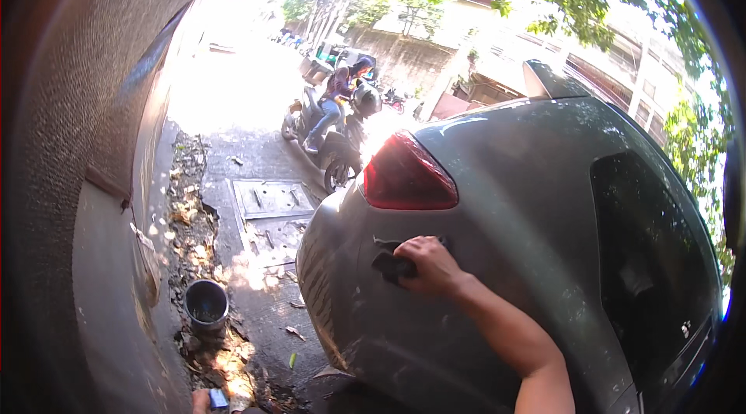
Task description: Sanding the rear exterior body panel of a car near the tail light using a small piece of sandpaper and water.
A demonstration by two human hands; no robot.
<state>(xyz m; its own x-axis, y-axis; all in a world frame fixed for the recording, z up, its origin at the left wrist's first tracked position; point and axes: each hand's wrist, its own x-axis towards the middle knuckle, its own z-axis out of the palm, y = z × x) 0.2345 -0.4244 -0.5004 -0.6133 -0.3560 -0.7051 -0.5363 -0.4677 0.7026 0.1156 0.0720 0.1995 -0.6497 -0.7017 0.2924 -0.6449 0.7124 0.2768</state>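
My right hand [429, 262] is closed on a dark cloth [388, 261], pressed against the rear body of a grey car [521, 243], just below its red tail light [408, 173]. My left hand [200, 401] is only partly visible at the lower edge, closed on a small light-blue and white object [217, 398] that I cannot make out clearly. The car's dark side or rear window [637, 251] is to the right of my right arm.
A dark bucket [220, 305] stands among dry leaves beside a wall [101, 259] on the left. Metal drain covers [264, 196] lie in the paving. A person [334, 103] on a scooter is beyond the car, with trees and buildings behind.
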